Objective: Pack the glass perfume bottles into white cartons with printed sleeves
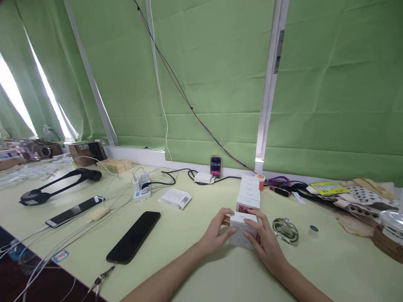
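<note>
Between my two hands stands a small white box (242,240) with faint printing on its top and front. My left hand (219,230) grips its left side, fingers at the back edge and thumb at the front. From the right, my right hand (263,238) closes on the same box, with fingers on the top edge and the right front. Just behind it, a row of similar white boxes (250,193) runs back toward the wall; the nearest shows a dark red patch on its front. The box's underside is hidden.
To the right lie a clear glass dish (285,230) and a small round cap (313,231). A black phone (134,237), a second phone (75,212), a power strip (142,187) and cables spread leftward. An opened white carton (175,198) lies mid-table; an orange-lidded tub (260,183) stands behind.
</note>
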Motion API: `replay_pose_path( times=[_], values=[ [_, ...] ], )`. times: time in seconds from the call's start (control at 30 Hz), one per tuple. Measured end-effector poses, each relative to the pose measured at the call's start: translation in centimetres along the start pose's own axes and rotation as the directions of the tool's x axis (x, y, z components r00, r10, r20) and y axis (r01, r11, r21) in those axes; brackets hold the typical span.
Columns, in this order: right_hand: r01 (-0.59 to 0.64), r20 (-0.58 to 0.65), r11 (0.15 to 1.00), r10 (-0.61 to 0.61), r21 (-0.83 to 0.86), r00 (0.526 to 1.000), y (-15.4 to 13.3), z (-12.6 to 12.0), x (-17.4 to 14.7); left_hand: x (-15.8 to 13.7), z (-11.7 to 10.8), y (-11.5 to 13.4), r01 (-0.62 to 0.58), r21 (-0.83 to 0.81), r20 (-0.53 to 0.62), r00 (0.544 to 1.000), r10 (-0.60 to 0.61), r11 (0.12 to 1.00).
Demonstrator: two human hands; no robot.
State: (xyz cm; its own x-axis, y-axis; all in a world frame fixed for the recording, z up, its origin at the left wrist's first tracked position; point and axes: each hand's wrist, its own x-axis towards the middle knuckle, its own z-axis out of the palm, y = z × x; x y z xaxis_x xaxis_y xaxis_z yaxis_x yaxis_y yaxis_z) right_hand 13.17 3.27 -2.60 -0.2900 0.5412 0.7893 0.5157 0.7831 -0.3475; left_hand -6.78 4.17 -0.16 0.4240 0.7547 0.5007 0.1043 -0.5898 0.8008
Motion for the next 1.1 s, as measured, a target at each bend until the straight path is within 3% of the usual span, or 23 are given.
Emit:
replay_pose_path(
  times=[0.1, 0.23, 0.37, 0.47, 0.6, 0.63, 0.7, 0.8, 0.9, 1.1],
  values=[
    [-0.018, -0.069, 1.0, 0.017, -0.004, 0.997, -0.3, 0.0, 0.1, 0.0, -0.1, 0.0, 0.011, -0.004, 0.062, 0.998, -0.01, 1.0],
    [-0.02, -0.077, 0.999, 0.018, -0.031, 0.997, -0.6, 0.4, -0.4, 0.1, -0.8, 0.5, -0.135, 0.138, 0.032, 0.991, 0.131, 0.981],
    [-0.075, 0.066, 0.995, 0.072, 0.058, 0.995, -1.1, 0.4, -0.7, -0.6, -1.0, 1.3, -0.351, 0.218, 0.095, 0.936, 0.338, 0.911],
    [-0.098, 0.21, 0.97, 0.05, 0.223, 0.976, -1.5, -0.2, -0.7, -1.0, -0.4, 1.7, -0.415, 0.232, 0.076, 0.909, 0.409, 0.88],
    [-0.138, 0.293, 0.926, 0.032, 0.351, 0.956, -1.8, -0.8, -0.7, -0.4, -0.9, 1.6, -0.312, 0.266, -0.093, 0.933, 0.347, 0.912],
    [-0.149, 0.308, 0.924, 0.036, 0.353, 0.951, -1.8, -0.7, -0.8, -0.2, -1.3, 1.4, -0.277, 0.235, -0.074, 0.951, 0.301, 0.932],
    [-0.185, 0.337, 0.923, 0.065, 0.338, 0.939, -1.9, -0.4, -1.0, 0.2, -2.1, 1.1, -0.184, 0.124, 0.068, 0.982, 0.177, 0.975],
    [-0.279, 0.351, 0.913, 0.167, 0.297, 0.921, -2.0, 0.3, -1.2, 0.3, -2.3, 0.7, 0.0, 0.007, 0.229, 0.974, -0.002, 1.0],
    [-0.332, 0.291, 0.904, 0.253, 0.269, 0.923, -2.0, 0.8, -1.3, 0.1, -1.8, 0.8, 0.091, 0.042, 0.154, 0.983, -0.096, 0.995],
    [-0.267, 0.096, 0.944, 0.252, 0.194, 0.963, -0.9, 1.1, -1.4, -0.1, -1.5, 0.5, 0.08, 0.057, 0.135, 0.987, -0.087, 0.995]
  ],
)
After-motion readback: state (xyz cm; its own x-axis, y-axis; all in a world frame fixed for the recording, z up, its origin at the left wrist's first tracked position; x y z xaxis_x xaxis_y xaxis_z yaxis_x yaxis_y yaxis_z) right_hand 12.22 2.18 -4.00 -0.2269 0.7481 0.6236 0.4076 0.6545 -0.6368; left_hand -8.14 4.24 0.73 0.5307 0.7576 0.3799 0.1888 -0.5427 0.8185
